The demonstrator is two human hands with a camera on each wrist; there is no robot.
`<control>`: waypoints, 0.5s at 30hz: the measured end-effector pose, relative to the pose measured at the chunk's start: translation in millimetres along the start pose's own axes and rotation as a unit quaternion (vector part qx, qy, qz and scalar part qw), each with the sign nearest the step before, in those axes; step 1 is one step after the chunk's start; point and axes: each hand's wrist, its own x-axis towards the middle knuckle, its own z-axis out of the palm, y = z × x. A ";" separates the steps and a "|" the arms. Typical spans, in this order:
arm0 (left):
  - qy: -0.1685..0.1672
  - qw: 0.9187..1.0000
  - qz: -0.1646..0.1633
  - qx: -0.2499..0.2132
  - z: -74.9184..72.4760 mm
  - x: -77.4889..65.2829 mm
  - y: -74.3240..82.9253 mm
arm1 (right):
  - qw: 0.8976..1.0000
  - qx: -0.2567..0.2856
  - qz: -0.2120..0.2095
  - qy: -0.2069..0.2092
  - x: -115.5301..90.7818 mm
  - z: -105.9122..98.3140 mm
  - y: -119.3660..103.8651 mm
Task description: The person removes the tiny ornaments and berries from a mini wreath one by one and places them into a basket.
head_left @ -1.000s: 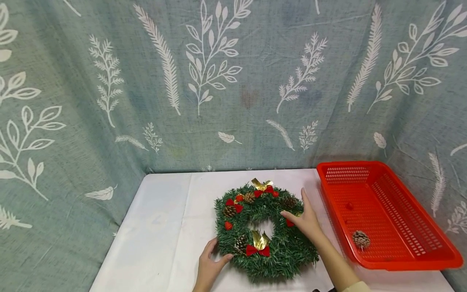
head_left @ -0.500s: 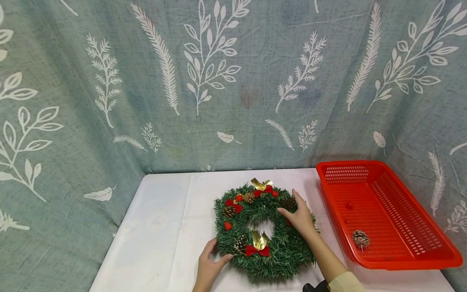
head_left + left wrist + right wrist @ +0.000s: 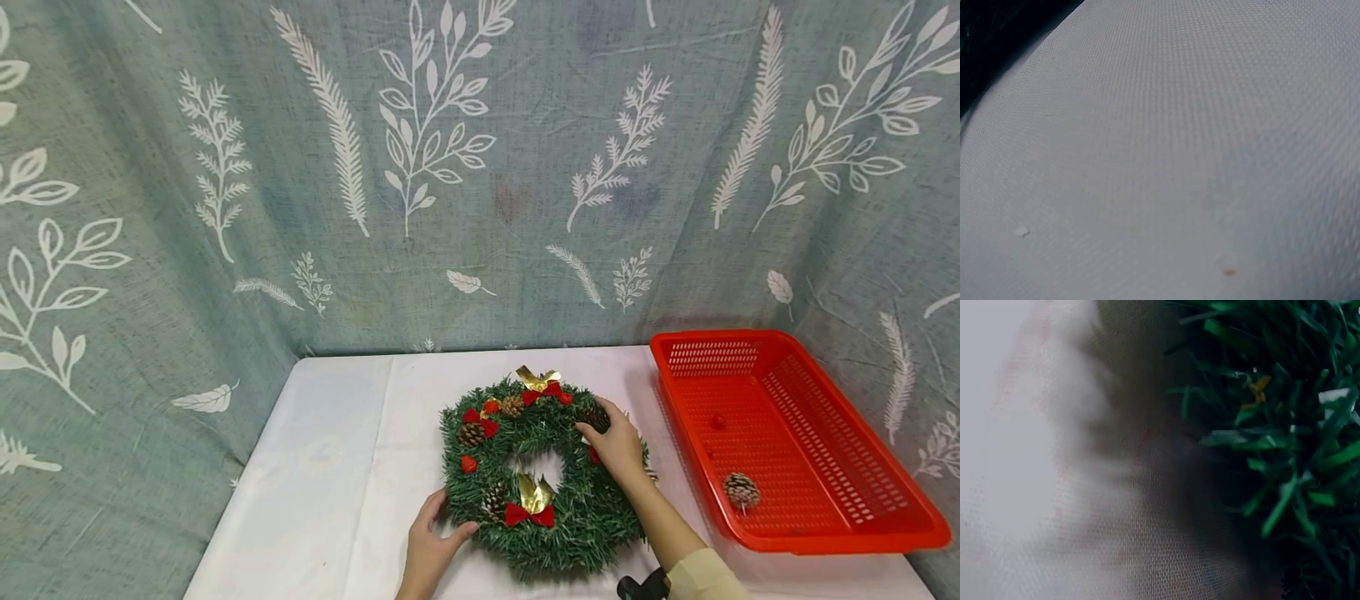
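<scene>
A green Christmas wreath lies on the white-covered table. Pine cones, red berries and red bows with gold ribbon decorate it. My left hand holds its lower left edge, thumb toward the front and fingers along the side. At the upper right of the ring, my right hand has thumb and forefinger around a dark pine cone. That hand partly covers a red bow. Green wreath bristles fill the right side of the right wrist view, while the left wrist view shows mostly tablecloth.
A red plastic basket stands right of the wreath. Inside are a white-tipped pine cone and a small red berry. A black object shows beside the right sleeve. Patterned curtain surrounds the table's back and sides.
My right hand has come left over the wreath, and its thumb and forefinger have drawn closer together around the dark pine cone. The left hand has stayed at the wreath's edge.
</scene>
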 end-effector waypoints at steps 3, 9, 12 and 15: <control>0.001 1.000 0.000 0.001 0.5 0.2 -0.6 | 1.000 0.007 0.000 0.018 -0.5 0.3 1.3; 0.002 1.000 -0.002 -0.001 0.5 0.3 -0.9 | 0.998 0.043 0.006 0.052 -2.8 -0.2 3.0; 0.005 1.000 0.004 0.001 0.3 -0.1 -1.1 | 0.995 0.064 -0.002 0.072 -3.1 0.0 4.0; 0.006 1.000 0.007 0.002 0.4 -0.8 -1.4 | 0.993 0.081 -0.012 0.086 -3.4 -0.6 4.8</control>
